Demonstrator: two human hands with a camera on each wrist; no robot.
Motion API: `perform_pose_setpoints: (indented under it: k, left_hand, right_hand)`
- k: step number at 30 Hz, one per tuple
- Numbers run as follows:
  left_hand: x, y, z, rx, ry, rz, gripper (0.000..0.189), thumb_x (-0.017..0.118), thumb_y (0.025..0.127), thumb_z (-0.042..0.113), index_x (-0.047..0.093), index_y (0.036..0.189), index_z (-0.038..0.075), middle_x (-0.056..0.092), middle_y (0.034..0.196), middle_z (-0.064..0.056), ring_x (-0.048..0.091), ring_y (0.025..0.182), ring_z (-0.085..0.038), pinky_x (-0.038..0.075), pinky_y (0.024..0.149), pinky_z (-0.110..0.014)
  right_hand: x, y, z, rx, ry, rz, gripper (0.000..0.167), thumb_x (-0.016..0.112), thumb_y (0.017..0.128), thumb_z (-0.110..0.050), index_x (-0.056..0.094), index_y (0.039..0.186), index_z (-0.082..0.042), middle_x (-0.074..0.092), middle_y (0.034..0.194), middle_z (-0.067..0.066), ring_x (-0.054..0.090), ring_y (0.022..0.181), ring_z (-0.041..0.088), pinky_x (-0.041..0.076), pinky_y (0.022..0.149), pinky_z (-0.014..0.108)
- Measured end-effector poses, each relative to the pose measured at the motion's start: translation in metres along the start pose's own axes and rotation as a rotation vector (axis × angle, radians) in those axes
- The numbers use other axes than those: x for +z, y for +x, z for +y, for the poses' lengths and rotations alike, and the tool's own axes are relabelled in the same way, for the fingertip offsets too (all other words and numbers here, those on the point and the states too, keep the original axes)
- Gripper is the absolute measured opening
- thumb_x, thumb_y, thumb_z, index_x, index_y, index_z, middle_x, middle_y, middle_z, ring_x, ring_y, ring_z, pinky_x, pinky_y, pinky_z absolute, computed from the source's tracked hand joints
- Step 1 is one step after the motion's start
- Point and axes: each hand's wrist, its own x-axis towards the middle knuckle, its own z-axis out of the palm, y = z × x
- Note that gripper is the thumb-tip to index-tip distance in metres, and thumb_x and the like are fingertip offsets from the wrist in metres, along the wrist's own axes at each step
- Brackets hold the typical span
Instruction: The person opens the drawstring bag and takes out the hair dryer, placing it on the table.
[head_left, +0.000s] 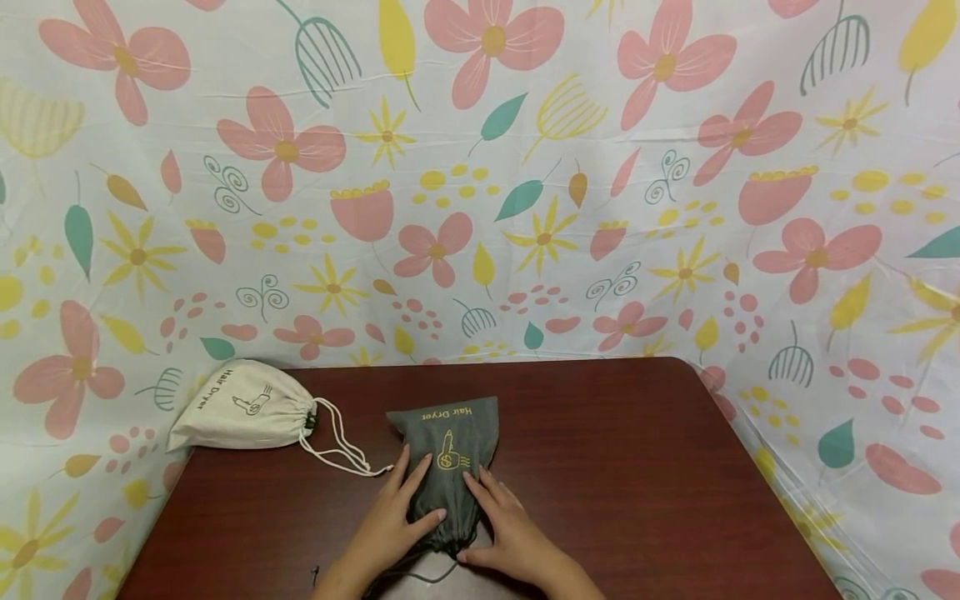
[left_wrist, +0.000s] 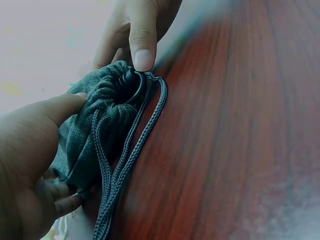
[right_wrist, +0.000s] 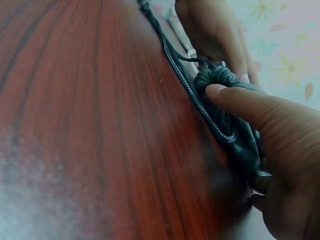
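A dark grey drawstring bag lies on the table, printed in gold with "Hair Dryer" and a dryer picture. Its gathered neck faces me. My left hand grips its left side, the thumb over the fabric near the neck and the fingers along the edge. On the other side my right hand holds it, thumb by the neck. In the left wrist view the mouth is partly open, and something dark and ridged shows inside. The grey drawcord trails from the neck onto the wood.
To the left, a cream drawstring bag with the same print rests at the edge of the dark wooden table. Its white cords stretch toward the grey bag. A flower-patterned curtain hangs behind and at both sides.
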Motion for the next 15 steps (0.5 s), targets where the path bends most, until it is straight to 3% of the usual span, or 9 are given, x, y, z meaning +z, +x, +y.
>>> perform_pose_setpoints:
  k: [15]
  left_hand:
    - [0.004, 0.016, 0.001, 0.010, 0.025, 0.021, 0.085, 0.063, 0.088, 0.068, 0.026, 0.159, 0.040, 0.007, 0.171, -0.010, 0.028, 0.149, -0.049, 0.039, 0.105, -0.071]
  right_hand:
    - [-0.003, 0.006, 0.007, 0.013, -0.005, 0.045, 0.103, 0.077, 0.084, -0.054, 0.016, 0.163, -0.030, 0.016, 0.168, 0.018, 0.027, 0.148, 0.050, 0.040, 0.103, 0.073]
